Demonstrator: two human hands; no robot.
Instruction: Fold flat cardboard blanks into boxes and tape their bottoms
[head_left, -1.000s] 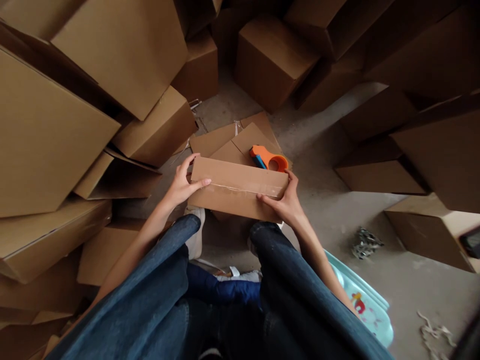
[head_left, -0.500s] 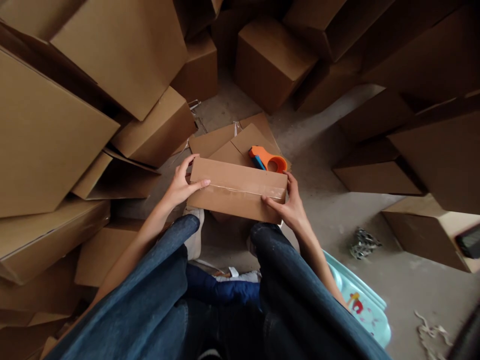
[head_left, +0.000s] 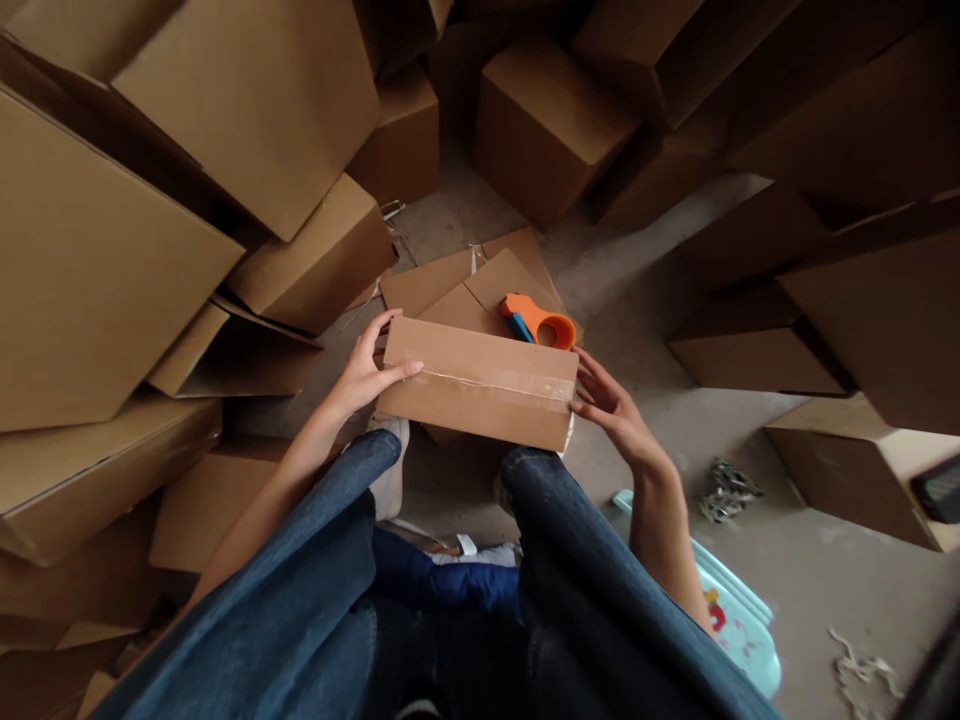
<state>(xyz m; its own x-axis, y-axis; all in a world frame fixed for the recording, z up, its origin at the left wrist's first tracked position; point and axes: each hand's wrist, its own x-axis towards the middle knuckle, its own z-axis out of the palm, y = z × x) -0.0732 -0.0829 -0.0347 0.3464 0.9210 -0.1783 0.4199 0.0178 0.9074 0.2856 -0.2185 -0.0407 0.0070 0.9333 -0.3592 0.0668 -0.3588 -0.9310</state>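
1. Far left, brown cartons crowd the space, one of them gaping open toward the person.

2. The left hand has a firm grip on the left end of the slim cardboard box: thumb flat on the upper face near the seam, fingers bent round the far left corner. It matches the earlier pictures closely.

3. The box lies between the two hands, in front of the knees and slightly tilted, its right end lower in view. Clear tape shines on the right part of its seam (whether the box rests on anything below, I cannot tell).

4. Just beyond its far edge, toward the right, an orange tape dispenser lies on flattened cardboard.

5. The right hand is what has changed: half a second ago its thumb pressed the upper face; now the thumb has slid back to the right end, and the wrist has swung outward. Its grip is wide and slack, fingertips at or just beside that end; contact is hard to confirm. The left hand, I judge, now does most of the steadying.

6. Farther right, a light-blue plastic piece lies on the concrete floor.
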